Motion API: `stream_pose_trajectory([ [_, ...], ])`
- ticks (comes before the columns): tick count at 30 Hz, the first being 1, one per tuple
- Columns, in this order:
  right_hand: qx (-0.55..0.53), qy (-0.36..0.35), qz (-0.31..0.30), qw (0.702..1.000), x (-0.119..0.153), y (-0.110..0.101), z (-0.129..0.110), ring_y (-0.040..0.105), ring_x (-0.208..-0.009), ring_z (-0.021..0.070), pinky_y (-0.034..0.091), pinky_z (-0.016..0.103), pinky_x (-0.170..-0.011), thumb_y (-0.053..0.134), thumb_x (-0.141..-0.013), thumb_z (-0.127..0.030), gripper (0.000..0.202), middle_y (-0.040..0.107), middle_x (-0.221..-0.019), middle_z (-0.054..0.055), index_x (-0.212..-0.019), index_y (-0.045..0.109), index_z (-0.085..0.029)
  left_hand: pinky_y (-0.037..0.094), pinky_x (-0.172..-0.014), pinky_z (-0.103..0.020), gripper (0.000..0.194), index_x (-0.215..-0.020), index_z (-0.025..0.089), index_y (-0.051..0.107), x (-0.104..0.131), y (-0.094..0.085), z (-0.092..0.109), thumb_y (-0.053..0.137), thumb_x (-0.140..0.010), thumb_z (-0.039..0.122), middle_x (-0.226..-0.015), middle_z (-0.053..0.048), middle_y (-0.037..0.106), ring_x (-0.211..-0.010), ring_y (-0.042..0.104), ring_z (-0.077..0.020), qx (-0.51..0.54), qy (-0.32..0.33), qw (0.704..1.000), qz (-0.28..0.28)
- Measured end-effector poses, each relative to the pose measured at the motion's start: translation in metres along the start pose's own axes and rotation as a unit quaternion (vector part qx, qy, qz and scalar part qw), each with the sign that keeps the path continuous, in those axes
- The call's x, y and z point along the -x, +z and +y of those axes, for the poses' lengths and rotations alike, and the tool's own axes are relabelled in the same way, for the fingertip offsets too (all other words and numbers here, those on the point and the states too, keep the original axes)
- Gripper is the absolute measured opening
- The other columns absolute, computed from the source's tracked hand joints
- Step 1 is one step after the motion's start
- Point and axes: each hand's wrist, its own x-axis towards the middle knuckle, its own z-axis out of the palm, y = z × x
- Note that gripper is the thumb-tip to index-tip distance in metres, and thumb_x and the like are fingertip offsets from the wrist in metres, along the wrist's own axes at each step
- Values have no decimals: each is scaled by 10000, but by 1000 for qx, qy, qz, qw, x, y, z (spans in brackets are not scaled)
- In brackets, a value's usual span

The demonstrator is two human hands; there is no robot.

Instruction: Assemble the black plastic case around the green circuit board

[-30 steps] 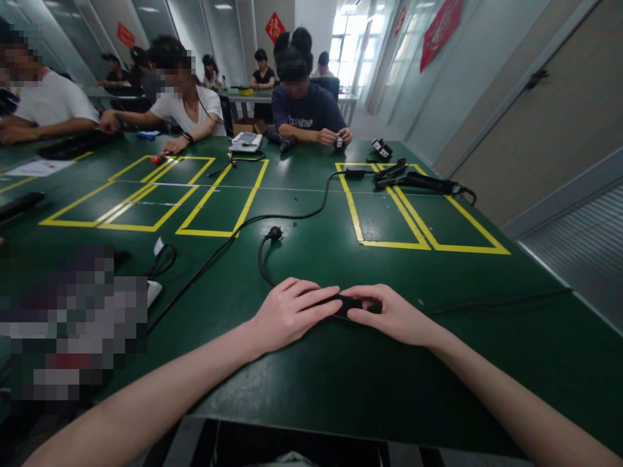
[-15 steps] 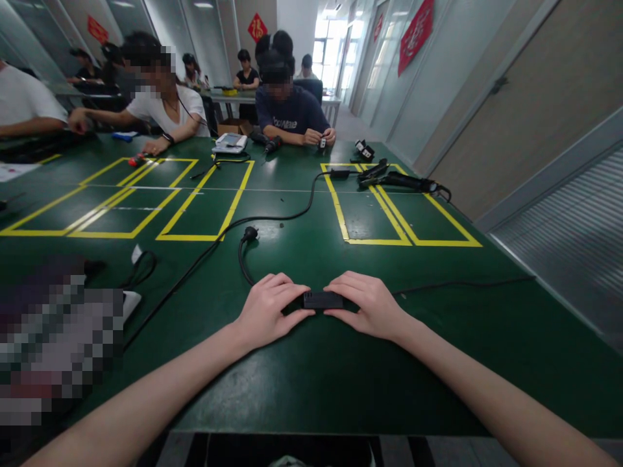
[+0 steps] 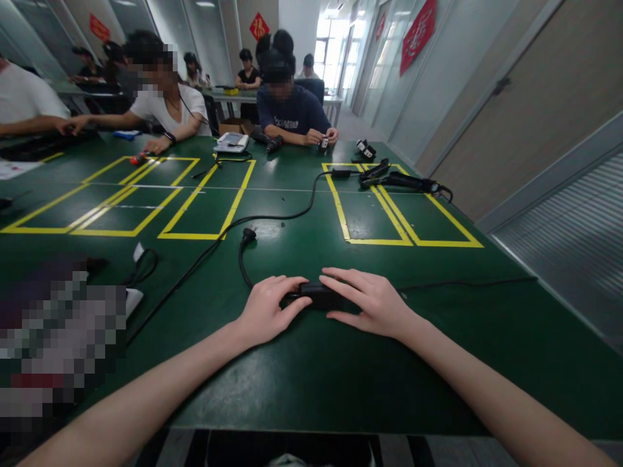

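A black rectangular power adapter [image 3: 318, 295] lies on the green table [image 3: 272, 383] between my hands. The thumb and fingers of my left hand [image 3: 270, 308] grip its left end. My right hand [image 3: 372, 301] is at its right end with the fingers spread, the fingertips over its top edge and the thumb in front. A cord with a black plug [image 3: 248, 235] curves out past my left hand. Another thin black cord [image 3: 452, 284] runs off to the right from behind my right hand.
A long black cable [image 3: 195, 263] crosses the table. Yellow tape outlines [image 3: 233, 201] mark the surface. Beyond are black clamp-like parts [image 3: 399, 180], a power drill [image 3: 272, 143] and a white device [image 3: 232, 143]. Several people sit around; pixelated items [image 3: 63, 337] lie at left.
The right hand's fingers have spread and lifted slightly around the adapter. The adapter has turned a little, showing a smoother face. The left hand's grip has shifted slightly.
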Motion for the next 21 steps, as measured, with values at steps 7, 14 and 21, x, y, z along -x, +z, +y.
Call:
stream_pose_trajectory([
  [7,79,-74,-40,993,-7,-3,-9,723,-1038,228,610,337,-820,483,-1092,-305,354,719,-1310,156,-1384,634,-176,589,-798,-308,348,-1182,186,752,-4,-4,8,619,-991,444,-1028,-61,820,-902,773,-229,149,-127,979,-59],
  [14,33,-21,-112,993,-4,2,-8,724,-944,237,602,329,-731,426,-1101,-354,461,720,-1160,158,-1496,523,-137,587,-769,-339,320,-1131,168,770,-1,-4,1,599,-1007,408,-927,-67,792,-810,733,-216,87,-57,993,-49],
  [21,-84,208,61,973,18,-11,42,714,-1065,265,605,401,-867,379,-1094,-385,466,704,-1272,135,-1510,516,-226,441,-1165,-551,392,-1378,221,644,0,-13,-7,634,-987,244,-1487,-136,615,-1388,541,-314,-80,109,978,156],
])
